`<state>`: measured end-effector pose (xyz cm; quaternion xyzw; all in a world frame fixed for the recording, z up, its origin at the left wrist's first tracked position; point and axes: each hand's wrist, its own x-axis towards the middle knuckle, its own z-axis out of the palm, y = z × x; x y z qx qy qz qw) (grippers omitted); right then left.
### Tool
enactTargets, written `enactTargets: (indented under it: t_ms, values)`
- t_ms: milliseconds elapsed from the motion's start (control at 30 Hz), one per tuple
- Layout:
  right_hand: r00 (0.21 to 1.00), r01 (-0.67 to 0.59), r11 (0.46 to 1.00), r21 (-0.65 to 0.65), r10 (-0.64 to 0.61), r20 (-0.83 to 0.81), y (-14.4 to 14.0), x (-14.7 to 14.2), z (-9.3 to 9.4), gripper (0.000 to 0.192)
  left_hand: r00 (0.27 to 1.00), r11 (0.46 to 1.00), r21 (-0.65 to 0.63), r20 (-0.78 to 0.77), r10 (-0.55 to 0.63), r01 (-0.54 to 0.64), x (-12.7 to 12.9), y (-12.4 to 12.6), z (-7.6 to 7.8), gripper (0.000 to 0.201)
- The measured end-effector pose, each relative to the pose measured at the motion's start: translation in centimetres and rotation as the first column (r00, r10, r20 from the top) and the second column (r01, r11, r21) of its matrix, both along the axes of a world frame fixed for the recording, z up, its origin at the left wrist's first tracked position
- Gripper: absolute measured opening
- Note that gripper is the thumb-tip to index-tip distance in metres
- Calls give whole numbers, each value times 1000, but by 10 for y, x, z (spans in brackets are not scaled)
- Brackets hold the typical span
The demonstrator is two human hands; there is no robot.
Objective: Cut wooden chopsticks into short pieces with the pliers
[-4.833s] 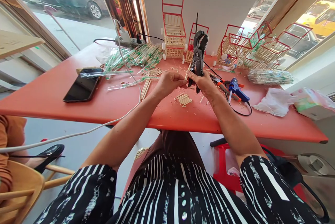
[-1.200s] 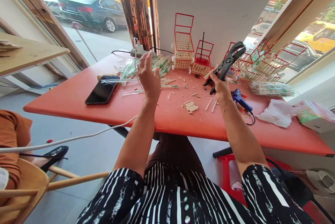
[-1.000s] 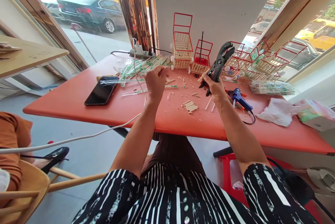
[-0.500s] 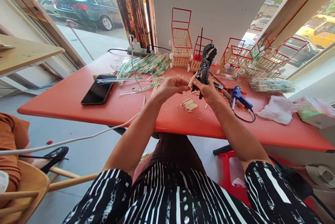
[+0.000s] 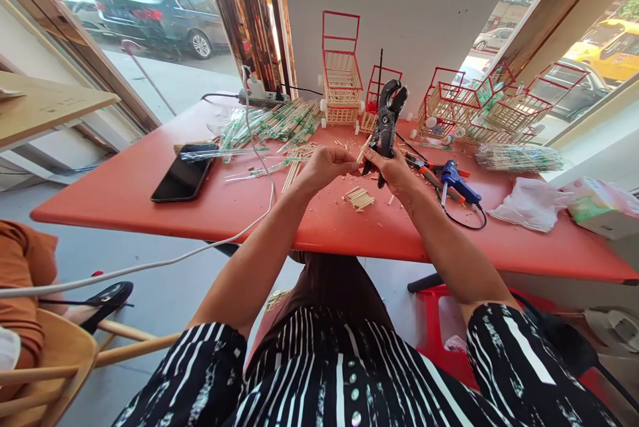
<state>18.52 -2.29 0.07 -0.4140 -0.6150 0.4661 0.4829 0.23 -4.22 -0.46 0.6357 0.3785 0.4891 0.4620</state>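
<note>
Gray wall (image 5: 399,8) behind red tbl (image 5: 224,214); stick-built mini carts (image 5: 343,87) at back, wrapped stick bundle (image 5: 294,118) beside. R hand (image 5: 397,171) grips blk cutter (image 5: 385,124), approx. upright, w/ thin sticks (image 5: 365,149) alongside; L hand (image 5: 327,169) at their ends, can't tell if pinching one. Short stick pcs (image 5: 360,198) on tbl below hands.

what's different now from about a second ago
The left hand, held apart before, has moved right, close to the right hand. The right hand has come left, its black cutter now more upright; it held that then too. Whether the left hand grips anything is unclear. The phone, glue gun and short-stick pile stayed put.
</note>
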Motion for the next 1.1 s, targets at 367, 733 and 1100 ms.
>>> enactTargets:
  t_ms: [367, 733, 1100]
  values:
    - [992, 36, 995, 96, -47, 119, 0, -4, -2, 50, 979, 985, -133, 185, -83, 108, -9, -4, 0, 52]
    - [964, -54, 993, 102, 25, 266, -6, 3, 13, 65, 971, 990, -131, 237, -20, 53, 1, 6, -10, 44]
    - [840, -244, 964, -107, 265, 473, -4, 31, 29, 75, 942, 973, -192, 328, -63, 132, -33, -4, 31, 34]
